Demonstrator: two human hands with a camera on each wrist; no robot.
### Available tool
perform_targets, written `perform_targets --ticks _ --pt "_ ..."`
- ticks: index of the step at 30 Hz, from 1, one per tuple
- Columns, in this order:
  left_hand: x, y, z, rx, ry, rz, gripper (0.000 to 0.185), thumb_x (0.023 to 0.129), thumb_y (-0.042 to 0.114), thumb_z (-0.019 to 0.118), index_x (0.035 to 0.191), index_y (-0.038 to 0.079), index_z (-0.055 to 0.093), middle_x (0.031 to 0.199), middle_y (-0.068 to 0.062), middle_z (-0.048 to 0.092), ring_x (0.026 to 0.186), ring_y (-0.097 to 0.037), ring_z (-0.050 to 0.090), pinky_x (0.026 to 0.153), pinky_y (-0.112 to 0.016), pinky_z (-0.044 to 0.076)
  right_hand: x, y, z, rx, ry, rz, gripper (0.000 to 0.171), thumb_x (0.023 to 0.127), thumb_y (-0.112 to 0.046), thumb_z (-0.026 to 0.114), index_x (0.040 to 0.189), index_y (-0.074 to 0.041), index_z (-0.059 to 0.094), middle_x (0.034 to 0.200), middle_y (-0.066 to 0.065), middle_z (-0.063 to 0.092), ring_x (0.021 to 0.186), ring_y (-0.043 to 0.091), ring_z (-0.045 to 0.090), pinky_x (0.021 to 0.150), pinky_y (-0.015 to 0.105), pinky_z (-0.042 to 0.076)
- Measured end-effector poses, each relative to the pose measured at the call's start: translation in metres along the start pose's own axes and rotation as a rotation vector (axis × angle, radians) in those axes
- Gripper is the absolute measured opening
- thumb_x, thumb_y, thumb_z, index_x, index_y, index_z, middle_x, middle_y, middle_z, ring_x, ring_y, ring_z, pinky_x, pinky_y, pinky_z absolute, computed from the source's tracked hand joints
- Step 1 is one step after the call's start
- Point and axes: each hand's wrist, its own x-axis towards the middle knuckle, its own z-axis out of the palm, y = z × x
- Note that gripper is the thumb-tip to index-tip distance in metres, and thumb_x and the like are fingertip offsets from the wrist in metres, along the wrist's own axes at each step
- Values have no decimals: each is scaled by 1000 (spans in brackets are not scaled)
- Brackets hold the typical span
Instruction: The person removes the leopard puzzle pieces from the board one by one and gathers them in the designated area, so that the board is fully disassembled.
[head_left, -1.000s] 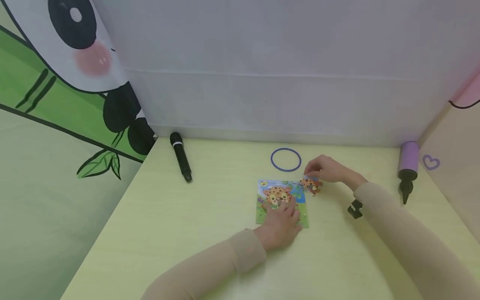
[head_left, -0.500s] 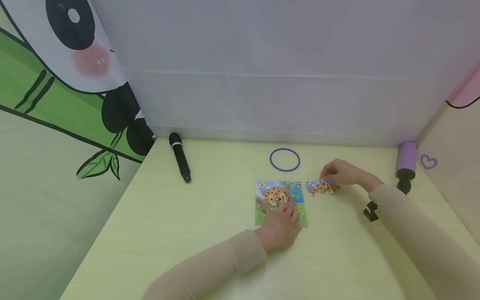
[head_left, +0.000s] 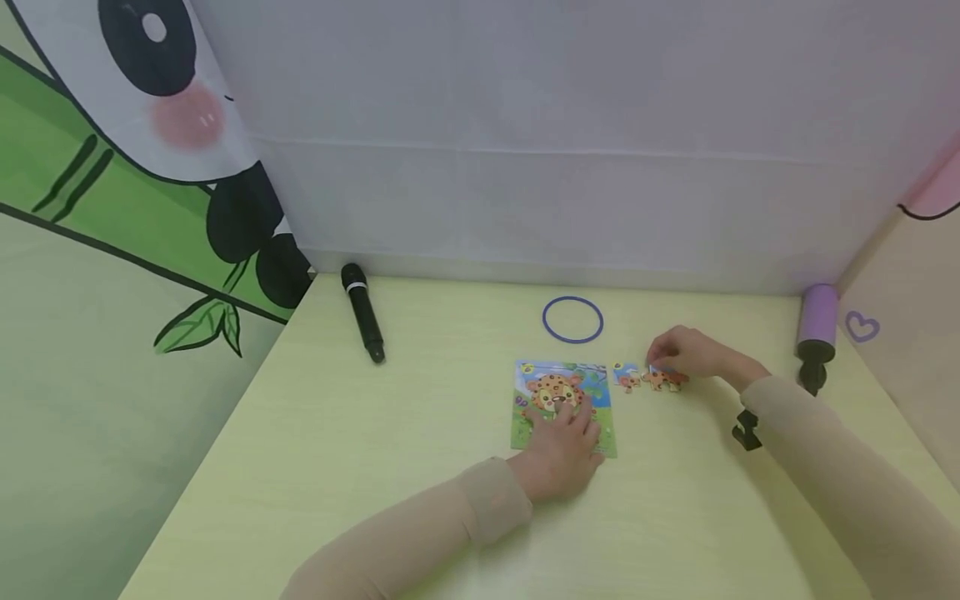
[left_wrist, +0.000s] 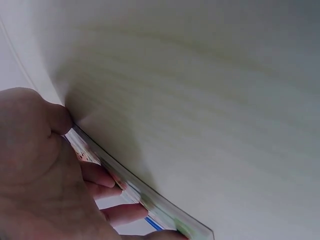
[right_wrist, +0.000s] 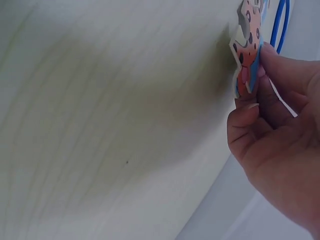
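Note:
A leopard jigsaw board (head_left: 528, 433) lies flat on the pale green table (head_left: 390, 467). My left hand (head_left: 564, 427) rests on it with straight fingers, pressing it down; in the left wrist view the left hand (left_wrist: 75, 165) lies along the board's edge (left_wrist: 150, 200). To the right of the board, my right hand (head_left: 662, 360) pinches an orange spotted puzzle piece (head_left: 666, 380) at the table surface. In the right wrist view the fingertips (right_wrist: 260, 75) grip that piece (right_wrist: 247, 50) by its edge. A smaller loose piece (head_left: 626, 377) lies between it and the board.
A blue ring (head_left: 572, 319) lies behind the board, also visible as the blue ring (right_wrist: 279, 25) in the right wrist view. A black microphone (head_left: 363, 312) lies at the back left. A purple hand pump (head_left: 815, 333) stands at the back right. Fabric walls enclose the table.
My right hand has carried the orange piece rightward, away from the board's top right corner; a smaller piece now lies apart from it. The left hand has stayed on the board.

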Motion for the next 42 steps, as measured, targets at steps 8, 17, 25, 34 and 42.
perform_targets --ticks 8,17,25,34,42 --pt "0 1 3 1 11 -3 56 100 55 25 146 25 35 158 -3 13 136 -30 26 85 -69 38 3 6 4 -34 44 1 7 92 -2 60 93 -2 67 62 4 56 54 15 49 51 30 43" --pt "-1 1 1 -27 22 -10 54 100 54 26 144 25 38 158 -4 14 136 -31 26 86 -69 37 5 9 8 -54 81 13 7 92 -5 61 92 -3 68 62 2 57 53 14 50 54 30 44" --pt "-1 2 2 -13 34 -14 54 100 55 27 144 26 37 158 -3 14 135 -31 27 85 -68 38 3 5 8 -68 97 4 8 92 -4 61 93 -2 69 62 1 56 53 15 49 56 33 44" --pt "0 4 3 53 31 -18 54 100 54 27 145 25 38 157 -3 17 132 -32 31 82 -67 41 5 -7 11 -96 160 -39 8 92 -5 62 91 -4 70 81 1 66 67 16 54 67 35 46" --pt "1 4 1 40 38 -12 51 100 51 32 142 23 42 154 -3 23 130 -29 32 80 -65 44 17 -35 24 -97 180 -111 10 91 -6 64 95 -2 72 90 4 69 80 18 60 74 39 49"
